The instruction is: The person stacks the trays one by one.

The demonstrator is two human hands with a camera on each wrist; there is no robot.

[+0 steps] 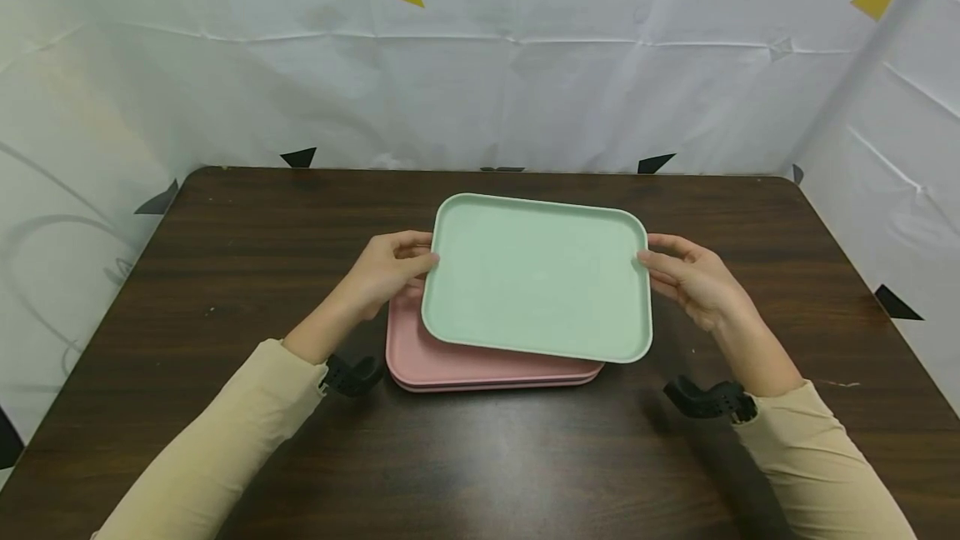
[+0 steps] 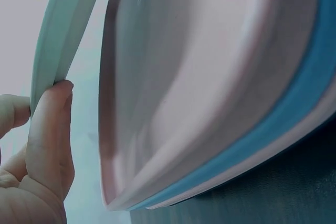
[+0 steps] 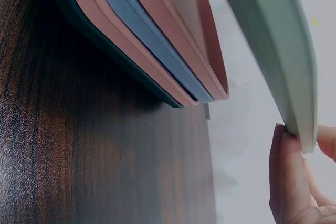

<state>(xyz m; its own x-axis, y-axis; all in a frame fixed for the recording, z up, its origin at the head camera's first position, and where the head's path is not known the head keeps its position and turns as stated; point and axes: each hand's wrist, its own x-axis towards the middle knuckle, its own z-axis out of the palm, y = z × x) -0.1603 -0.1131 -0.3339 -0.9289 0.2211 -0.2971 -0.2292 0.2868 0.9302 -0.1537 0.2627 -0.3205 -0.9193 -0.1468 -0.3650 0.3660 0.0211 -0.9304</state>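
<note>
A pale green rectangular tray (image 1: 536, 277) is raised above a stack of trays, tilted and shifted to the right of them. My left hand (image 1: 382, 273) pinches its left edge, thumb on the rim and fingers beneath. At the opposite edge my right hand (image 1: 697, 277) grips it the same way. Both wrist views show a gap between this tray and the stack. On top of the stack lies a pink tray (image 1: 420, 348), partly covered in the head view. Under it come a blue tray (image 3: 152, 38), another pink tray (image 3: 107, 22) and a dark green tray (image 3: 115, 55) at the bottom.
The stack stands on a dark wood-grain table (image 1: 480, 457). White sheeting (image 1: 465, 98) with yellow and black triangles hangs behind the table and along its sides. A black wrist camera (image 1: 708, 398) sits at each sleeve cuff.
</note>
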